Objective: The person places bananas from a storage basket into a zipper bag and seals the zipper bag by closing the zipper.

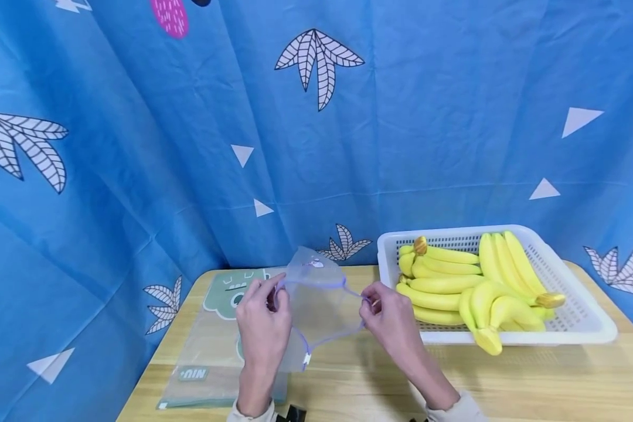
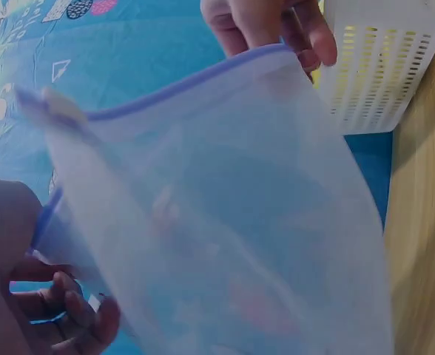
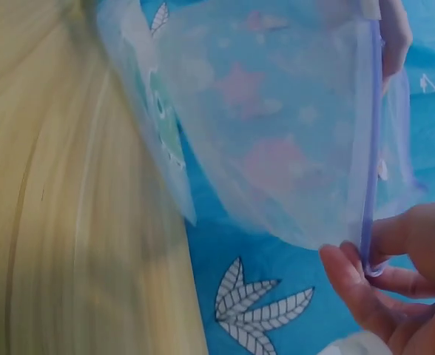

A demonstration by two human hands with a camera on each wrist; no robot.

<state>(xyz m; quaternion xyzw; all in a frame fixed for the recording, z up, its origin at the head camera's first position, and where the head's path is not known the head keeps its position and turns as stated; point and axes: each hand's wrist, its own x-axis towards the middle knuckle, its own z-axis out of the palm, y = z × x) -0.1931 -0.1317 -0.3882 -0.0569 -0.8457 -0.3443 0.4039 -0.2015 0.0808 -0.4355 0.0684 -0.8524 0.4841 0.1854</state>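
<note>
A translucent zip bag (image 1: 324,310) with a purple zip edge hangs between both hands, its mouth spread apart. My left hand (image 1: 264,319) pinches the left side of the mouth, and my right hand (image 1: 390,316) pinches the right side. A white slider (image 1: 307,358) sits on the near edge of the zip. Faint pink prints show through the bag (image 3: 277,148) in the right wrist view. In the left wrist view the bag (image 2: 232,207) covers much of the scene, with the left hand (image 2: 40,288) at its edge.
Beneath and left of the hands, a larger clear bag (image 1: 190,346) with green cartoon prints lies on the wooden table (image 1: 343,390). A white plastic basket (image 1: 585,310) at the right holds several yellow bananas (image 1: 443,285). Behind the table hangs a blue patterned curtain (image 1: 427,117).
</note>
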